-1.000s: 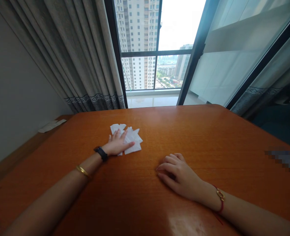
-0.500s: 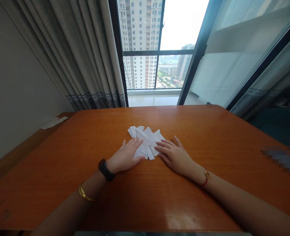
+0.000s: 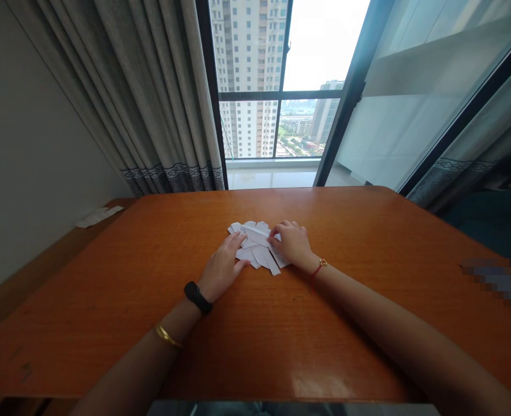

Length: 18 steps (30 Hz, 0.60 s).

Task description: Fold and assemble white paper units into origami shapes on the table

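Note:
A loose heap of white paper pieces (image 3: pixel 257 254) lies on the brown wooden table (image 3: pixel 255 323), its flat strips overlapping at odd angles. My left hand (image 3: pixel 223 263) rests at the heap's left edge, with thumb and fingers apart and the fingertips on the paper. On the right side, my right hand (image 3: pixel 292 241) is over the heap, fingers curled and thumb and forefinger drawn together at the end of a white paper strip (image 3: pixel 255 232). The right palm covers part of the heap.
White paper (image 3: pixel 99 216) lies on a ledge at the far left. A grey curtain (image 3: pixel 164 115) hangs beyond the table beside a dark-framed glass door (image 3: pixel 342 133). Something blurred out (image 3: pixel 502 283) is at the table's right edge.
My right hand has gone from lying flat on the heap's right side to curled fingers on a strip, a little farther forward. My left hand has shifted slightly; some pieces have spread.

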Each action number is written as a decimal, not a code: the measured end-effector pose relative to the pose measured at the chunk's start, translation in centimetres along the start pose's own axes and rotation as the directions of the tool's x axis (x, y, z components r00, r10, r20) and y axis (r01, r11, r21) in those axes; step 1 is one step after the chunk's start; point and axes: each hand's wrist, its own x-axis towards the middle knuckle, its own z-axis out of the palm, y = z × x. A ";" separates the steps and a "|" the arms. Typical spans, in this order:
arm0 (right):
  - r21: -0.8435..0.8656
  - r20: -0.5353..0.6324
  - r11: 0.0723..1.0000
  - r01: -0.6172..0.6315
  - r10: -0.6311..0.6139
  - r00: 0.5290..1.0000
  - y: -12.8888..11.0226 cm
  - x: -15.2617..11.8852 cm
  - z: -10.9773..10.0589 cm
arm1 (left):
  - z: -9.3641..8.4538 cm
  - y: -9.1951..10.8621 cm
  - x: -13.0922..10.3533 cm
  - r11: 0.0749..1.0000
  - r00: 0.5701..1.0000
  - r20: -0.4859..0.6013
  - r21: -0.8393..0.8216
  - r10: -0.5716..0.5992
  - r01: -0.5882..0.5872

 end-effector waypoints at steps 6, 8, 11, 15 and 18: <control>0.125 0.069 0.991 -0.049 0.041 0.997 1.5 0.4 0.4 | -1.0 1.0 0.0 0.989 0.988 -0.143 -0.143 -0.059 0.038; 0.205 0.092 0.976 -0.068 0.050 0.995 1.8 0.2 -0.2 | -1.4 1.9 0.0 0.954 0.982 -0.071 -0.260 -0.175 0.151; 0.344 0.127 0.936 -0.072 0.029 0.992 1.6 -0.3 -1.9 | -1.7 3.4 -0.4 0.737 0.916 0.267 -0.545 -0.299 0.399; 0.651 0.366 0.754 -0.085 -0.214 0.906 0.6 -1.4 -4.2 | -1.5 5.3 -1.2 0.387 0.860 0.430 -0.769 -0.274 0.508; 0.605 0.373 0.793 -0.076 -0.198 0.906 -0.2 -2.1 -4.4 | -1.3 5.7 -1.3 0.249 0.865 0.277 -0.881 -0.419 0.403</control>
